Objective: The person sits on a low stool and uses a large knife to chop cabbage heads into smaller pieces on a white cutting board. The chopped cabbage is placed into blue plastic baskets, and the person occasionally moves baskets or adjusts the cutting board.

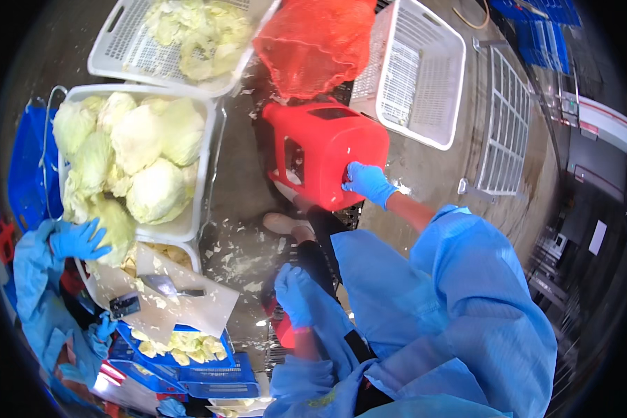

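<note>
My right hand, in a blue glove, grips a red plastic stool by its seat, fingers hooked in at a hole. Openings show in the stool's sides, and one of my shoes is partly behind it. My left hand, also gloved, hangs before my blue gown with curled fingers; whether anything is inside them is hidden. Left of my feet, a white crate is heaped with pale cabbages. Below that crate, a cleaver lies on a scrap-strewn cutting board.
A co-worker's gloved hand rests by a cabbage. Blue crates hold cut leaves. Toward the top are a white crate of leaves, a red mesh sack and another white crate. A metal rack stands right; scraps litter the wet floor.
</note>
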Demonstrator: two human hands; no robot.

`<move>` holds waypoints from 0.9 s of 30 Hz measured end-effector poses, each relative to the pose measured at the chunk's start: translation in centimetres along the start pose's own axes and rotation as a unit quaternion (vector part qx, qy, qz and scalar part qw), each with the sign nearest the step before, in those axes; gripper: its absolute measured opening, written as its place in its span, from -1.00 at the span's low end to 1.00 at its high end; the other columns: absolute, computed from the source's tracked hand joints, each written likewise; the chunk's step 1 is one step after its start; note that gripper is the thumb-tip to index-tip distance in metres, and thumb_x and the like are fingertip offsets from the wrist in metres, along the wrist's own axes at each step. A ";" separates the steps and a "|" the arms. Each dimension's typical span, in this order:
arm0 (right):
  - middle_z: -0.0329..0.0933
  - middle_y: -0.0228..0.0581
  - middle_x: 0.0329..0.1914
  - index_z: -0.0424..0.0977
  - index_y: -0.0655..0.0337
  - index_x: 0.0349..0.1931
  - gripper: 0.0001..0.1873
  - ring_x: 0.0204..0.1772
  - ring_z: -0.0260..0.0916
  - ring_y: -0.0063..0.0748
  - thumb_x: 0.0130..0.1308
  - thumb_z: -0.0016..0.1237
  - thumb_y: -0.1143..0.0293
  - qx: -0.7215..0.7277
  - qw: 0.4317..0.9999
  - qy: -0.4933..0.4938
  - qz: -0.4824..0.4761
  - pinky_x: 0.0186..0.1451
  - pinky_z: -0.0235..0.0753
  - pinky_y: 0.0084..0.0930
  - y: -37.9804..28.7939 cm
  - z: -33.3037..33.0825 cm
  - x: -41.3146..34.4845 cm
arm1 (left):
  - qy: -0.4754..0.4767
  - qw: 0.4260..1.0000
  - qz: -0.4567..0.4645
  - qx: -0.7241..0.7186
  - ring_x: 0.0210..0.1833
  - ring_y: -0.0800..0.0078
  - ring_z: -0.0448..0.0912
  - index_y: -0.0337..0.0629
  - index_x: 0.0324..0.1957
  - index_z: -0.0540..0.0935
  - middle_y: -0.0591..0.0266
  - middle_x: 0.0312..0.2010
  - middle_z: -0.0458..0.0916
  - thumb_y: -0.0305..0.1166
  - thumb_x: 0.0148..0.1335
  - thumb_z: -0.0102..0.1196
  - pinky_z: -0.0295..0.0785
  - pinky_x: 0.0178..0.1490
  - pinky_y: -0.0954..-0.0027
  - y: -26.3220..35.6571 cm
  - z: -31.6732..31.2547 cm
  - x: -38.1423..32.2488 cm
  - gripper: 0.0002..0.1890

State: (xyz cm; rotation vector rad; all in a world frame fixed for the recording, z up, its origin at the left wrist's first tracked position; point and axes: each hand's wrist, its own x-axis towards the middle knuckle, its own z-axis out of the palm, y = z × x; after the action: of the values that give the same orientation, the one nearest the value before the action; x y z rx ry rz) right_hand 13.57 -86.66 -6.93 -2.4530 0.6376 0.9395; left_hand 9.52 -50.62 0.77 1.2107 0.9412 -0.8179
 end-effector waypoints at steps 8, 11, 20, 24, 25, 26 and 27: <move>0.66 -0.15 -0.22 0.48 0.21 -0.14 -0.50 -0.13 0.64 -0.07 0.10 0.26 0.01 0.097 0.986 -0.006 0.135 -0.10 0.59 -0.20 6.4 3.6 -7.6 | -0.045 0.993 0.035 0.104 -0.20 0.43 0.64 -0.36 0.23 0.43 0.06 -0.13 0.65 -0.36 0.48 -0.03 0.63 -0.07 0.38 0.0 2.8 1.1 -0.62; 0.66 -0.11 -0.28 0.49 0.23 -0.18 -0.49 -0.17 0.64 -0.04 0.10 0.25 -0.02 0.122 0.977 0.027 0.174 -0.11 0.59 -0.18 9.2 4.3 -8.4 | -0.055 0.989 0.024 0.139 -0.19 0.45 0.64 -0.34 0.25 0.43 0.08 -0.11 0.66 -0.34 0.47 -0.02 0.59 -0.06 0.43 1.2 4.9 1.0 -0.60; 0.61 -0.11 -0.43 0.48 0.26 -0.38 -0.76 -0.36 0.61 -0.21 0.14 0.23 0.32 0.321 0.880 0.108 0.334 -0.32 0.57 -0.27 20.3 11.7 -10.4 | -0.079 0.977 0.015 0.196 -0.13 0.43 0.63 -0.31 0.26 0.43 0.08 -0.06 0.65 -0.31 0.47 -0.02 0.56 -0.03 0.43 0.5 3.7 3.4 -0.59; 0.60 -0.24 -0.46 0.53 0.29 -0.29 -0.92 -0.36 0.61 -0.42 0.23 0.01 0.51 0.280 0.796 0.245 0.478 -0.37 0.57 -0.44 25.7 13.9 -11.8 | -0.067 0.974 0.030 0.215 -0.12 0.42 0.63 -0.30 0.26 0.44 0.08 -0.06 0.64 -0.32 0.48 -0.04 0.57 0.01 0.41 0.9 3.1 3.7 -0.60; 0.60 -0.24 -0.46 0.54 0.30 -0.26 -0.89 -0.33 0.62 -0.42 0.24 -0.02 0.52 0.191 0.794 0.285 0.502 -0.34 0.58 -0.44 28.0 14.7 -12.5 | -0.067 0.958 0.045 0.274 -0.12 0.41 0.63 -0.29 0.25 0.44 0.08 -0.05 0.64 -0.32 0.49 -0.05 0.57 0.02 0.40 0.8 2.9 4.7 -0.61; 0.60 -0.23 -0.44 0.55 0.30 -0.23 -0.86 -0.30 0.62 -0.41 0.24 -0.02 0.52 0.269 0.778 0.326 0.464 -0.29 0.59 -0.43 28.1 14.5 -11.7 | -0.059 0.936 0.071 0.338 -0.12 0.41 0.63 -0.29 0.25 0.45 0.08 -0.05 0.64 -0.32 0.49 -0.06 0.57 0.03 0.40 0.8 2.2 5.8 -0.62; 0.61 -0.21 -0.42 0.55 0.31 -0.20 -0.84 -0.27 0.62 -0.39 0.23 -0.02 0.51 0.348 0.757 0.359 0.420 -0.24 0.59 -0.42 27.5 13.8 -10.7 | -0.044 0.935 0.080 0.342 -0.11 0.41 0.63 -0.28 0.25 0.45 0.07 -0.04 0.63 -0.32 0.50 -0.07 0.57 0.03 0.40 1.2 2.3 5.4 -0.62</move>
State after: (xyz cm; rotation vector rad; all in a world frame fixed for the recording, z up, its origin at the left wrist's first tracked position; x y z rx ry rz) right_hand -15.70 -98.36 -15.08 -1.6908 2.0245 -0.1358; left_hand 13.09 -52.82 -3.50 1.8037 0.4718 -1.1017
